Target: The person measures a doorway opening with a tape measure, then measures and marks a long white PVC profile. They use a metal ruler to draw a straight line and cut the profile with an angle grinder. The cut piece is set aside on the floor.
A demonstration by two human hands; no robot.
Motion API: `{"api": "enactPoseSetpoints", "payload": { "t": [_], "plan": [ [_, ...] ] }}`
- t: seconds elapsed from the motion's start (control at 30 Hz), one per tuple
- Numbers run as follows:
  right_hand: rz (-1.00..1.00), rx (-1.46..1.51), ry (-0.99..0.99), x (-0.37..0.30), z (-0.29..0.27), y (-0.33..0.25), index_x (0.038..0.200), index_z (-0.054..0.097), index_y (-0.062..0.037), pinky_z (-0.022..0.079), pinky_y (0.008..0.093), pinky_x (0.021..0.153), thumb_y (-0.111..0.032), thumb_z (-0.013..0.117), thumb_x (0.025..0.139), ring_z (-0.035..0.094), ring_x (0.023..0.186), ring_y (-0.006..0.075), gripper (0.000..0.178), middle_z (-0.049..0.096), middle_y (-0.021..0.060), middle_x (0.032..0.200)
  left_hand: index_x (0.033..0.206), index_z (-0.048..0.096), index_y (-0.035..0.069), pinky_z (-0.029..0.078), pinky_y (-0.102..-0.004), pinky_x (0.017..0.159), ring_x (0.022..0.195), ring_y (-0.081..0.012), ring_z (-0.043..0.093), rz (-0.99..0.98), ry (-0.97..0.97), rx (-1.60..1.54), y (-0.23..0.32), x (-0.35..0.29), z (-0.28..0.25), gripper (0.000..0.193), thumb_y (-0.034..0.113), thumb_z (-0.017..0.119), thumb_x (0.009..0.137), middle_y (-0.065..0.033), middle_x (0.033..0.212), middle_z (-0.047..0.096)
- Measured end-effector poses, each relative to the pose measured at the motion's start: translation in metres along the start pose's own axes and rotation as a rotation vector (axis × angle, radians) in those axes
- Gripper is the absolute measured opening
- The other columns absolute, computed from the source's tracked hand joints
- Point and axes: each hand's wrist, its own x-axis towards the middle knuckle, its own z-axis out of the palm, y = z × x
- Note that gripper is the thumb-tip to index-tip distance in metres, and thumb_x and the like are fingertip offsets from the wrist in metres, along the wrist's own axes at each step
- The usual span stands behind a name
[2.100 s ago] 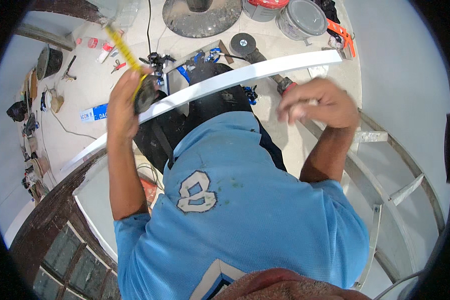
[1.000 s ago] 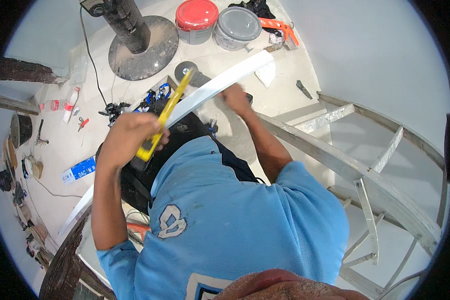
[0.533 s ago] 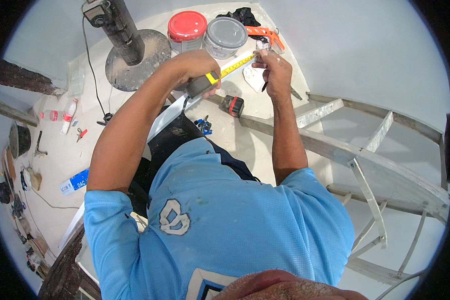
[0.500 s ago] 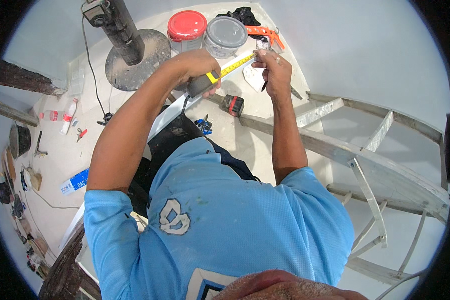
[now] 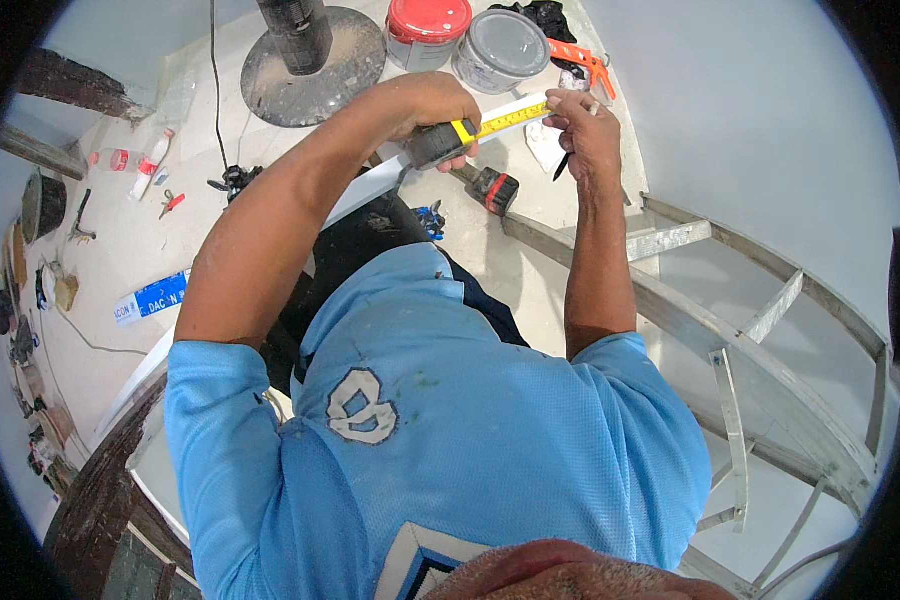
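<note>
My left hand point(image 5: 438, 108) is closed around a black and yellow tape measure point(image 5: 434, 147). Its yellow blade point(image 5: 510, 121) is pulled out a short way to the right, along a long white strip point(image 5: 363, 192). At the far end of the blade, my right hand point(image 5: 588, 138) has its thumb and fingers pinched together on the tip. A dark pen point(image 5: 561, 167) pokes out below those fingers, apparently tucked in the same hand. The strip runs down to the left beneath my left forearm, which hides part of it.
Beyond my hands stand a red-lidded bucket point(image 5: 428, 30) and a grey-lidded bucket point(image 5: 502, 50), with an orange caulking gun point(image 5: 585, 66) beside them. A cordless drill point(image 5: 494, 190) lies below the tape. An aluminium ladder point(image 5: 670, 240) lies at the right; a round-based stand point(image 5: 315, 90) is far left.
Both hands, with the tape measure and its blade, have shifted right in the view and slightly up. The surroundings have shifted too, as the head view turned. The grip of each hand looks the same.
</note>
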Motion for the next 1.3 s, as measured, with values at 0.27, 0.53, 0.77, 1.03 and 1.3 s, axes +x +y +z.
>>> {"api": "enactPoseSetpoints", "payload": {
  "t": [0.27, 0.53, 0.77, 1.03, 1.3],
  "plan": [
    [-0.031, -0.21, -0.059, 0.019, 0.008, 0.009, 0.1, 0.081, -0.0028, 0.029, 0.0222, 0.048, -0.021, 0.08, 0.084, 0.043, 0.054, 0.0055, 0.025, 0.057, -0.0038, 0.071, 0.094, 0.073, -0.01, 0.06, -0.0363, 0.057, 0.062, -0.024, 0.073, 0.076, -0.006, 0.042, -0.051, -0.019, -0.018, 0.031, 0.02, 0.067, 0.088, -0.0186, 0.077, 0.074],
    [0.055, -0.118, -0.176, 0.02, -0.011, 0.015, 0.114, 0.079, 0.0011, 0.027, 0.0217, 0.049, -0.016, 0.077, 0.089, 0.042, 0.057, 0.0051, 0.03, 0.053, -0.0047, 0.073, 0.1, 0.078, 0.005, 0.051, -0.0383, 0.08, 0.083, -0.0177, 0.066, -0.061, 0.302, 0.517, -0.19, -0.187, -0.05, 0.029, 0.032, 0.068, 0.097, -0.0064, 0.083, 0.072],
    [0.074, -0.187, -0.264, -0.001, 0.013, 0.004, 0.112, 0.077, 0.003, 0.026, 0.0193, 0.049, -0.013, 0.08, 0.09, 0.042, 0.058, 0.003, 0.028, 0.055, -0.0037, 0.075, 0.099, 0.074, 0.004, 0.05, -0.0371, 0.084, 0.096, -0.022, 0.065, -0.109, 0.712, 0.407, -0.287, -0.263, -0.031, 0.027, 0.031, 0.074, 0.1, -0.0103, 0.101, 0.068],
    [0.084, -0.193, -0.317, 0.003, 0.017, 0.01, 0.11, 0.076, 0.0013, 0.025, 0.0206, 0.047, -0.012, 0.079, 0.09, 0.04, 0.054, 0.0031, 0.024, 0.057, -0.0038, 0.076, 0.083, 0.069, 0.006, 0.05, -0.043, 0.073, 0.08, -0.0275, 0.066, -0.158, 0.85, 0.528, -0.316, -0.25, -0.035, 0.034, 0.037, 0.08, 0.093, -0.013, 0.084, 0.069],
    [-0.071, -0.581, -0.32, -0.003, 0.017, -0.001, 0.12, 0.075, 0.0033, 0.046, 0.0265, 0.065, -0.015, 0.082, 0.089, 0.06, 0.079, 0.0112, 0.037, 0.071, 0.0047, 0.092, 0.08, 0.068, 0.008, 0.051, -0.0435, 0.087, 0.102, -0.0341, 0.064, -0.173, 0.872, 0.491, -0.339, -0.238, -0.036, 0.03, 0.032, 0.085, 0.086, -0.0168, 0.102, 0.063]
  ]
}}
